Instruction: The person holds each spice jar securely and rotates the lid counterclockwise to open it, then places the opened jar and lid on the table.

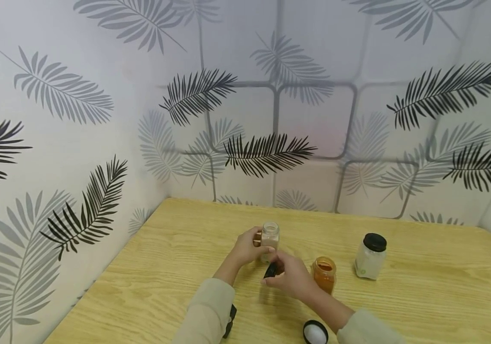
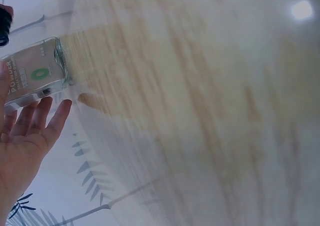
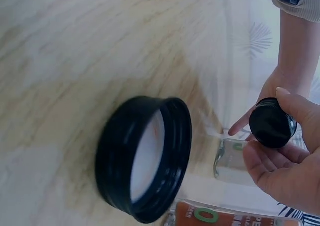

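Near the middle of the table, my left hand point(image 1: 245, 249) holds a square glass jar point(image 1: 270, 240) of pale powder, its mouth uncovered. The thumb lies across the near side of the jar; in the left wrist view the fingers pass beneath the labelled jar point(image 2: 37, 73). My right hand point(image 1: 295, 278) pinches a black screw lid point(image 1: 271, 270) between thumb and fingers, just in front of that jar and apart from its mouth. The right wrist view shows the lid point(image 3: 270, 125) with its round black face toward the camera.
Right of my right hand stands an uncovered jar of orange-red powder point(image 1: 325, 276). Farther right is a jar of whitish contents point(image 1: 369, 260) with its black lid on. A loose black lid point(image 1: 315, 332), white lining up, lies at the near edge of view.
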`<state>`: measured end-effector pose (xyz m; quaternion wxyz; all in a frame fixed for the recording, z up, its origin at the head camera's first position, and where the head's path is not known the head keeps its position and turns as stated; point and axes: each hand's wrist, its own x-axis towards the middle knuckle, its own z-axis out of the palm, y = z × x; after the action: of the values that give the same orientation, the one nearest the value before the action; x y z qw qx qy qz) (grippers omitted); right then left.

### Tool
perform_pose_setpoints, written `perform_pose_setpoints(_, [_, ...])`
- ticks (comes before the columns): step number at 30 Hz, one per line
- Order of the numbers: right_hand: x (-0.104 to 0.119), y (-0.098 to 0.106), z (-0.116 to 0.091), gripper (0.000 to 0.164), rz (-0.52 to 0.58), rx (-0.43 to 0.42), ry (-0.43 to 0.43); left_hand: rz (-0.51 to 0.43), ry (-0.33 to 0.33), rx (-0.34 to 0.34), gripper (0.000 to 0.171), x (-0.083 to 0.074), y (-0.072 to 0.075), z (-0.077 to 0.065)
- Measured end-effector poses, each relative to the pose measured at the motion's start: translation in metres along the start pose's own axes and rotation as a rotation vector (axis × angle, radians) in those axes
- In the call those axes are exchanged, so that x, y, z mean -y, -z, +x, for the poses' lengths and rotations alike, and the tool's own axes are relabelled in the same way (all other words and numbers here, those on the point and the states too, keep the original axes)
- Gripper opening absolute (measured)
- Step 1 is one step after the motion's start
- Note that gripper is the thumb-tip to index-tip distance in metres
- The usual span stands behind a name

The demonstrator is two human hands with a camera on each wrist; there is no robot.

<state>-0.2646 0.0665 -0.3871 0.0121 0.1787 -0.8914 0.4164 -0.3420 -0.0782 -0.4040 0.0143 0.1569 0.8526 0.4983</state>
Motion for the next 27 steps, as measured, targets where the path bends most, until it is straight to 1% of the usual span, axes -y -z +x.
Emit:
perform_pose_setpoints(6, [-0.003, -0.004, 0.000, 0.041, -0.035, 0.022, -0.053, 0.022, 0.020, -0.005, 0.057, -0.001, 0.000, -0.001])
perform_pose_setpoints(16, [-0.007, -0.011, 0.000, 0.042, -0.041, 0.056, -0.036, 0.040, 0.015, -0.016, 0.057, 0.000, 0.000, 0.001])
perform_pose_setpoints(23, [-0.012, -0.014, 0.001, 0.041, -0.049, 0.018, -0.075, 0.039, 0.029, -0.014, 0.057, 0.000, -0.001, 0.001])
perform_pose_setpoints(27, [-0.013, -0.016, 0.001, 0.041, -0.048, 0.015, -0.083, 0.043, 0.034, -0.012, 0.059, 0.000, 0.000, 0.001])
